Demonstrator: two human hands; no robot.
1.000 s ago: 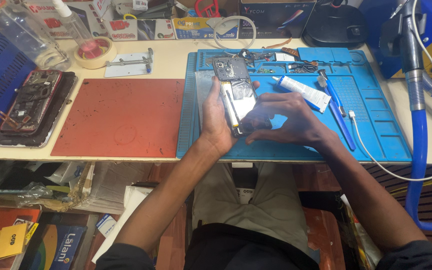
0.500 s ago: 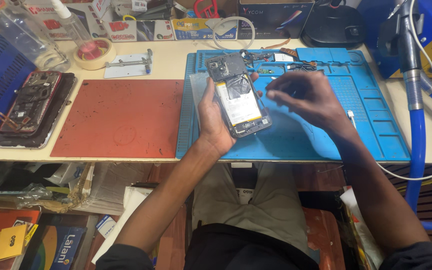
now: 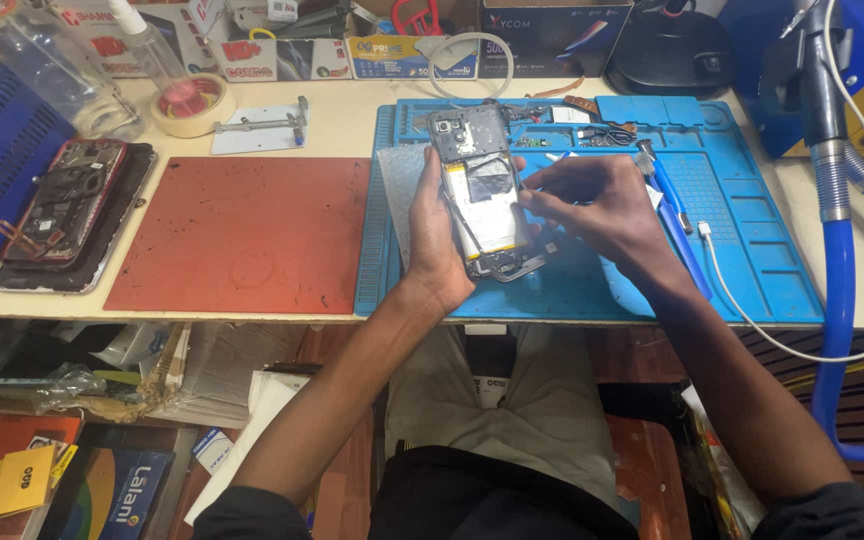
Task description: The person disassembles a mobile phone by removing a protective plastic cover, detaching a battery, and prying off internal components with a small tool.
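Observation:
My left hand (image 3: 435, 243) grips an opened smartphone (image 3: 480, 190) from its left side and holds it tilted above the blue work mat (image 3: 752, 262). The back cover is off, so the battery and circuit board are exposed. My right hand (image 3: 597, 205) is at the phone's right edge, with thumb and fingertips pinched together against the middle of the battery area. Anything small between those fingertips is too tiny to make out.
Small parts and a blue screwdriver (image 3: 674, 212) lie on the blue mat, with a white cable (image 3: 752, 305) beside them. A red mat (image 3: 242, 232) is to the left, then two opened phones (image 3: 64, 212). A tape roll (image 3: 190, 106), bottles and boxes line the back. A blue hose (image 3: 838, 300) hangs at right.
My right hand left the phone, reached up toward the parts at the back of the blue mat, then came back to the phone's right edge. My left hand tilted the phone more upright.

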